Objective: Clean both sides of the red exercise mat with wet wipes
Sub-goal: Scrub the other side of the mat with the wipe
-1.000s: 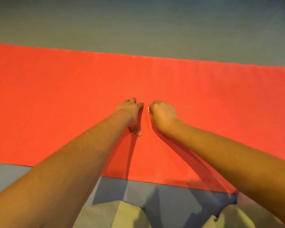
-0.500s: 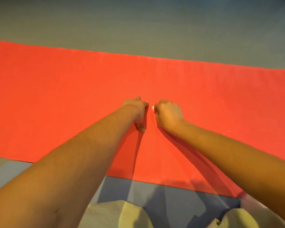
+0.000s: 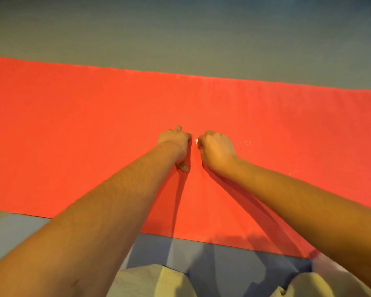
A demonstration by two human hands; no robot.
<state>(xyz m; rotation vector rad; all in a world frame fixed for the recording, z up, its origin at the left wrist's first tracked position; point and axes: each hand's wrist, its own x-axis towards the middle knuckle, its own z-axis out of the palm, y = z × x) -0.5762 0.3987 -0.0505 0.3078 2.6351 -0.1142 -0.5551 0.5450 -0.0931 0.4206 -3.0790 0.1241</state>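
Hands sat close together at the middle of the long red foam exercise mat [image 3: 73, 125], which lay flat and unrolled across the grey-blue floor [image 3: 180, 35]. The right hand [image 3: 216, 148] was clenched round a small white wet wipe [image 3: 196, 141], only a scrap of it peeking out by the knuckles. The left hand [image 3: 176, 144] rested knuckles-up on the mat, thumb laid flat; whether its bent fingers pinched anything could not be told. The mat looked light, soft and floppy, slightly grippy, so turning it over would probably go best by lifting the near long edge with both hands spread well apart.
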